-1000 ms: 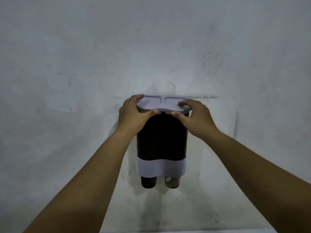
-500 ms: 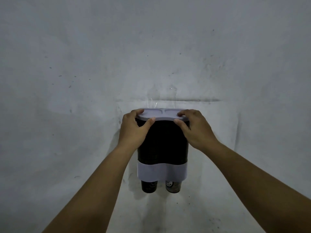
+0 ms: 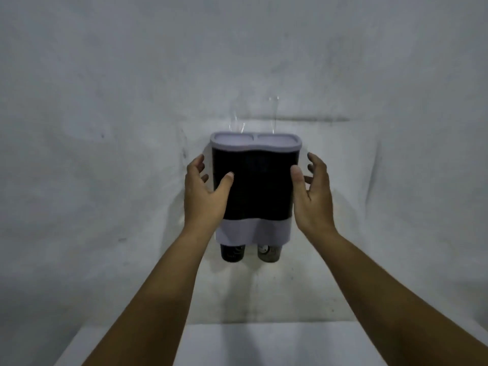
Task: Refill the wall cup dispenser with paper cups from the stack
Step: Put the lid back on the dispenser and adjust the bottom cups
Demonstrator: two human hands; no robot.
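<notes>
The wall cup dispenser (image 3: 254,186) hangs on the grey wall, a dark twin-tube body with a pale lid (image 3: 255,142) seated on top and a pale band at its base. Two dark paper cups (image 3: 233,252) poke out below, side by side. My left hand (image 3: 203,192) is at the dispenser's left side, fingers spread, thumb over the dark front. My right hand (image 3: 313,192) hovers just off the right side, fingers apart, holding nothing. No loose stack of cups is in view.
A white table top (image 3: 264,344) lies below the dispenser at the bottom of the view. The bare stained wall (image 3: 105,101) fills everything else.
Both hands have let go of the lid and dropped to the dispenser's sides with fingers spread. The lid now sits flat on top. The view has tilted down, showing the table.
</notes>
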